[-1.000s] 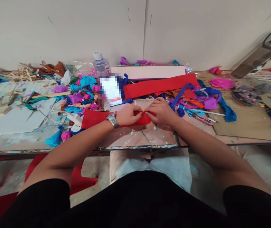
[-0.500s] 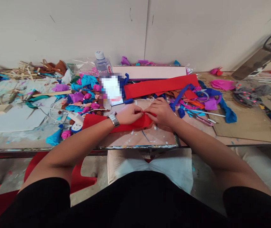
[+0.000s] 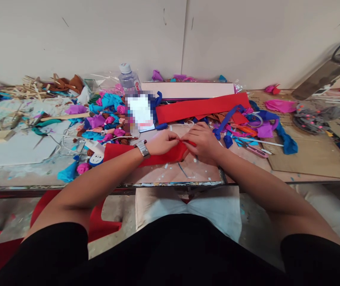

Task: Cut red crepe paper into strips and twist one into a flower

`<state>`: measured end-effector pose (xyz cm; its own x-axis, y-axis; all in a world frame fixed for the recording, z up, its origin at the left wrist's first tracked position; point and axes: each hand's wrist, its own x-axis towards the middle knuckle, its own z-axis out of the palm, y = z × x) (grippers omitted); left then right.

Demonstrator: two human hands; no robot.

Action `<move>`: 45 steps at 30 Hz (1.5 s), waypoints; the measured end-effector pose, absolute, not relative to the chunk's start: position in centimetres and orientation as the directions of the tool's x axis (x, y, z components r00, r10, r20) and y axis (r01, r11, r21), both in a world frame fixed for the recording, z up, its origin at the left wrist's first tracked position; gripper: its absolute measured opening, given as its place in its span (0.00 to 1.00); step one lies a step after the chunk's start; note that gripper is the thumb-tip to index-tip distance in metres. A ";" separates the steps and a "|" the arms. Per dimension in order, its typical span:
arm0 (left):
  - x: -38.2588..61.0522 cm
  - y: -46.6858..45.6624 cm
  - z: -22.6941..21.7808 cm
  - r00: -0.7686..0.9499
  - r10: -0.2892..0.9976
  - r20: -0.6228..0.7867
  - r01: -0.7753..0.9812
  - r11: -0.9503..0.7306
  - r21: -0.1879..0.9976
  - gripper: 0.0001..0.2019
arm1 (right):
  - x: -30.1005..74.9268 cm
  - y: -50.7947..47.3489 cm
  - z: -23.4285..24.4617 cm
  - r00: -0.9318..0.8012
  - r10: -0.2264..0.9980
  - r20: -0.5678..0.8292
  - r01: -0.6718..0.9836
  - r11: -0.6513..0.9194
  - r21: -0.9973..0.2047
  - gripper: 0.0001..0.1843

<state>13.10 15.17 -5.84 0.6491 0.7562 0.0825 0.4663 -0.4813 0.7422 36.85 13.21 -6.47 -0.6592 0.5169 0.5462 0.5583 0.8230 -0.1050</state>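
A red strip [image 3: 166, 157], perhaps cloth, is lying on the worktop [image 3: 170, 175] in front of me. My left hand [image 3: 160, 143] and right hand [image 3: 201, 140] are pinching it near its right end. A second red strip [image 3: 202, 108] is resting behind my hands, beside a bright phone [image 3: 141, 107].

A matt, cloth-like red strip [image 3: 116, 150] lies near the table's [image 3: 33, 176] front edge, a glossy plastic bottle [image 3: 129, 81] farther back.

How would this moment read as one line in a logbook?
left hand: pinching red strip | right hand: pinching same strip | worn: metal-banded watch | beyond: second red strip | behind: capped bottle
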 end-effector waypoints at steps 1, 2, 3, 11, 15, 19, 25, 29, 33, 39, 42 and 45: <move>13.1 15.3 -5.9 0.644 0.762 0.072 0.461 -0.462 0.758 0.15 | 36.9 13.2 -6.5 -0.659 0.506 0.556 0.555 0.826 -0.094 0.12; 13.1 15.3 -6.0 0.640 0.766 0.060 0.457 -0.442 0.772 0.14 | 36.9 13.2 -6.6 -0.660 0.495 0.565 0.552 0.830 -0.082 0.12; 13.1 15.4 -6.0 0.638 0.769 0.048 0.452 -0.424 0.785 0.14 | 36.9 13.3 -6.6 -0.661 0.483 0.574 0.547 0.834 -0.071 0.12; 13.0 15.3 -5.8 0.610 0.791 0.039 0.464 -0.397 0.792 0.21 | 36.9 13.4 -6.7 -0.650 0.469 0.598 0.540 0.839 -0.071 0.11; 13.0 15.2 -5.7 0.600 0.798 0.058 0.460 -0.404 0.791 0.20 | 36.8 13.3 -6.6 -0.641 0.489 0.592 0.546 0.832 -0.097 0.10; 13.1 15.2 -5.7 0.612 0.785 0.092 0.459 -0.448 0.767 0.18 | 36.8 13.2 -6.6 -0.643 0.509 0.572 0.559 0.823 -0.104 0.11; 13.1 14.9 -5.6 0.609 0.782 0.130 0.513 -0.514 0.688 0.19 | 36.6 13.2 -6.6 -0.636 0.538 0.553 0.591 0.800 -0.099 0.12; 13.3 14.5 -5.3 0.600 0.781 0.174 0.546 -0.559 0.625 0.18 | 36.5 13.2 -6.5 -0.630 0.563 0.535 0.612 0.784 -0.105 0.10; 13.3 14.3 -5.2 0.591 0.786 0.181 0.565 -0.563 0.603 0.19 | 36.3 13.0 -6.4 -0.635 0.553 0.540 0.608 0.788 -0.093 0.11; 13.3 14.5 -5.4 0.577 0.796 0.183 0.545 -0.541 0.641 0.19 | 36.5 13.2 -6.7 -0.623 0.565 0.540 0.615 0.781 -0.108 0.12; 13.3 14.6 -5.5 0.575 0.798 0.182 0.552 -0.542 0.633 0.19 | 36.7 13.4 -6.8 -0.618 0.576 0.534 0.620 0.776 -0.120 0.13; 13.2 14.6 -5.6 0.575 0.799 0.173 0.564 -0.541 0.623 0.19 | 36.7 13.4 -6.8 -0.620 0.579 0.530 0.611 0.780 -0.136 0.13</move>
